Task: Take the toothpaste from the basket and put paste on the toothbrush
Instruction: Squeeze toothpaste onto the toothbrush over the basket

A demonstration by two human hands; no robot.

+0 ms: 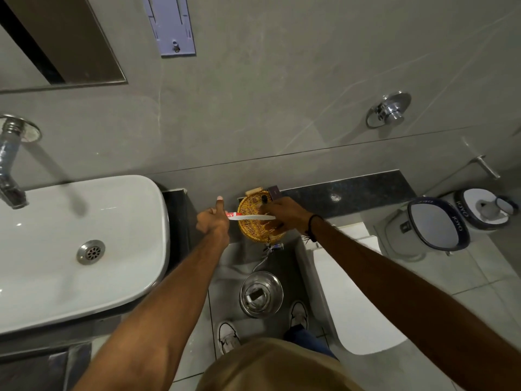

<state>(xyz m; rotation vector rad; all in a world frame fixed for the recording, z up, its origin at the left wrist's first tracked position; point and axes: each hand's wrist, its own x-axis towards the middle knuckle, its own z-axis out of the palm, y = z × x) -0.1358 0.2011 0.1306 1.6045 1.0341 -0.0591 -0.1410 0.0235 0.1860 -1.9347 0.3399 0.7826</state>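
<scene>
Both hands meet above the basket (260, 221), at the edge of a dark counter (352, 190). Left hand (212, 221) is curled into a fist with the thumb sticking up, and it grips the red end of the toothpaste (234, 215), which carries letters too small to read in full. Right hand (284, 214) reaches in from the other side with its fingers bent over the basket; a white strip (255, 217) runs from the red end across the wicker to those fingers. Whether that strip is the rest of the tube or the toothbrush cannot be told, and the right fingertips are too shadowed to show what they pinch. The right wrist wears a dark band (312, 225). Nearest the camera, a tan shirt (270, 368) fills the bottom edge, with two white shoes (228, 337) on the tiled floor beyond it. Between the arms stands a steel bin (260, 294). The white sink (81, 244) lies to the left, cut off by the frame, with a tap (10, 165) over it. A toilet lid (352, 300) sits under the right forearm. Behind the basket, small items lean against the wall, partly hidden by the right hand. Further up the wall hang a chrome ring holder (389, 110) and a pale bracket (170, 24).
</scene>
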